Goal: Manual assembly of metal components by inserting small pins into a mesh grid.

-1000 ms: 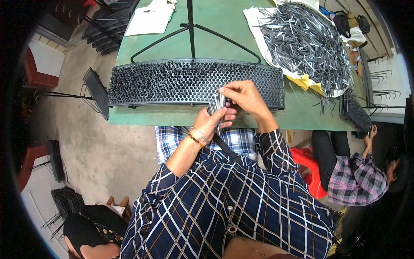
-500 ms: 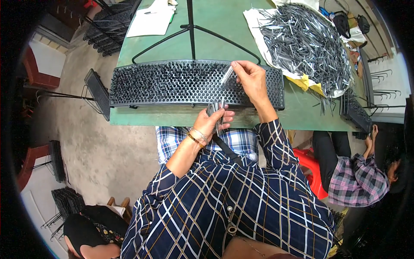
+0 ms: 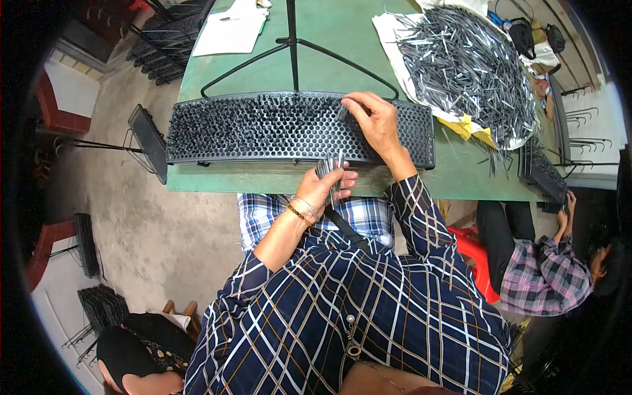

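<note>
My right hand (image 3: 375, 122) lies over the upper edge of the black perforated panel (image 3: 263, 128), and it hides its own fingertips, so I cannot tell whether that grip is pinched on a pin or simply pressed flat against the holes. My left hand (image 3: 326, 187) sits at the near edge of the green counter (image 3: 342, 39), its grip clamped around a small bundle of metal pins (image 3: 331, 168) that stick up from my fist (how many there are I cannot make out). The panel stretches across the counter in front of me, its left part thick with pins already standing in it. The heap of loose pins (image 3: 467, 62) lies on a white sheet at the far right, well apart from both hands. A person in a plaid shirt (image 3: 546, 276) sits at the right, partly cut off by the dark rim. Half a second ago my right hand was further right on the panel; it has slid left, while the left hand has stayed put.
</note>
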A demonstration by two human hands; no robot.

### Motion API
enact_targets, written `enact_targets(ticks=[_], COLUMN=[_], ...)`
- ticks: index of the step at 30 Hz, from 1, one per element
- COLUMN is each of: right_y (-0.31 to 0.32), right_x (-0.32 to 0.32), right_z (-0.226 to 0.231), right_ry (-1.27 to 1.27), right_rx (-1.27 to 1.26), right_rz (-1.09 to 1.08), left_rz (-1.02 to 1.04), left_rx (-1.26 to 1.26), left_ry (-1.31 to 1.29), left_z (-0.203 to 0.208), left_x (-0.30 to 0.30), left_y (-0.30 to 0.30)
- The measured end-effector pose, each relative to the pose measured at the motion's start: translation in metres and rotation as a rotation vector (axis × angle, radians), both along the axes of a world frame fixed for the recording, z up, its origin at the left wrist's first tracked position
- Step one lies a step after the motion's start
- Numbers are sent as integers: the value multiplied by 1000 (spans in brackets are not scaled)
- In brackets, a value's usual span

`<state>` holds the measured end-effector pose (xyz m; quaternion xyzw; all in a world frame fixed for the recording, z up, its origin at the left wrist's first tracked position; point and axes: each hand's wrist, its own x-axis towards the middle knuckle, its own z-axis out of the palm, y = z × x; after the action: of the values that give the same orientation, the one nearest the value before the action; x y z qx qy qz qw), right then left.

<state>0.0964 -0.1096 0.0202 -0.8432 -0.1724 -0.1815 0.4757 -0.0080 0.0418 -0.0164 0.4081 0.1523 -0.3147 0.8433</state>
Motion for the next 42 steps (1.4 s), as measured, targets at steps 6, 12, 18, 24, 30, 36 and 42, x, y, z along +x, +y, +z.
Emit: enact_targets(ticks=[6, 12, 18, 24, 30, 36, 42], right_y=[0, 2, -3, -3, -4, -8, -5], right_x=[0, 2, 3, 0, 3, 4, 5], right_z=[3, 1, 0, 0, -3, -4, -7], right_ry=[-15, -21, -30, -16, -22, -51, -114], right_rx=[14, 16, -17, -24, -30, -82, -64], right_rz=[43, 38, 50, 66, 90, 94, 83], left_rz=[-2, 1, 5, 11, 7, 15, 19], left_rx=[-6, -17, 1, -4, -2, -9, -11], left_ry=[-1, 4, 12, 10, 11, 19, 17], left_z=[-2, -4, -2, -3, -2, -5, -7], left_x=[1, 0, 0, 0, -1, -1, -1], left_y=[0, 0, -1, 0, -1, 0, 0])
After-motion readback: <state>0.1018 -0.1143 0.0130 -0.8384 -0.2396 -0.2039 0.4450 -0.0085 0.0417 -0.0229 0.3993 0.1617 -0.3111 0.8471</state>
